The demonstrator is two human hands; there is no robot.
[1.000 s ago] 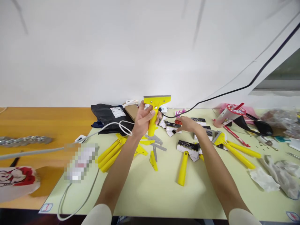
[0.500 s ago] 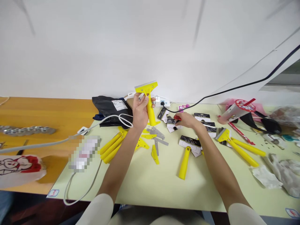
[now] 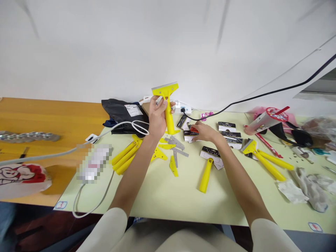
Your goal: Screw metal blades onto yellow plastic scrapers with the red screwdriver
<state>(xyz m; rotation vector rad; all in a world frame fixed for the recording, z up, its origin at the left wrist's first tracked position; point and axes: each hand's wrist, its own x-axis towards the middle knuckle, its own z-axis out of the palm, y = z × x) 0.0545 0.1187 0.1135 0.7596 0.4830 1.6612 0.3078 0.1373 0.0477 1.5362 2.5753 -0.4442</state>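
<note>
My left hand [image 3: 156, 119] grips a yellow scraper [image 3: 166, 101] by its handle and holds it upright above the table, metal blade edge at the top. My right hand [image 3: 204, 132] rests low on the pale green table [image 3: 162, 196], fingers closed around a small red tool [image 3: 194, 130] next to black-and-white blade sleeves [image 3: 189, 135]. Loose grey blades [image 3: 175, 144] and yellow plastic pieces [image 3: 172, 165] lie below the raised scraper.
More yellow scrapers lie at the left [image 3: 125, 157], centre [image 3: 206, 171] and right [image 3: 265, 161]. A black bag [image 3: 123, 112], white cable [image 3: 123, 126], power strip [image 3: 183, 110], black cord [image 3: 262, 95], paper cup [image 3: 262, 121] and rags [image 3: 312, 187] surround them. An orange table [image 3: 52, 119] adjoins on the left.
My left hand has tilted the scraper slightly and kept it raised. My right hand has drawn in toward the sleeves and closed on the small red tool. The camera has tipped downward.
</note>
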